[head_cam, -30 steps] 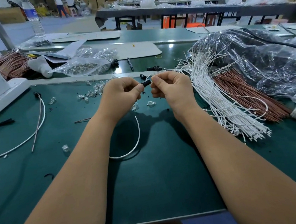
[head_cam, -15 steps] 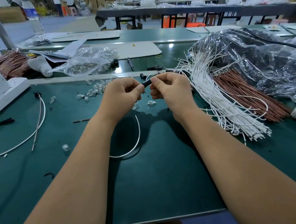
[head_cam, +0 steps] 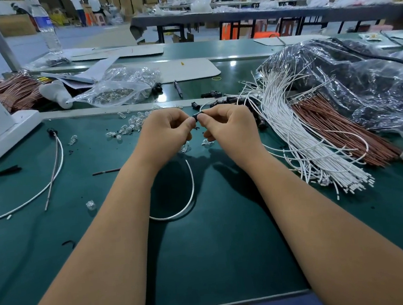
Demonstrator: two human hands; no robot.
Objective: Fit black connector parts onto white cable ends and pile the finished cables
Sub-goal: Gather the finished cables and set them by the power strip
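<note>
Left hand and right hand pinching small black plastic connector | bare green mat lying open toward near edge | white cable bundle crowding right

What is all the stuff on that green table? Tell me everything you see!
table: one, green, under everything
white cables: big bundle, right of the hands
brown wires: bundle, right, beside the white cables; another far left
loose cable: one, white, curving below the hands
clear bulbs: many, scattered behind the left hand
bag: one, clear, back centre-left
plastic sheet: dark, crumpled, far right
bottle: one, clear, back left
pen: one, dark, back centre
connector: one, black, between both hands
left hand: pinches the connector
right hand: pinches the connector
</note>
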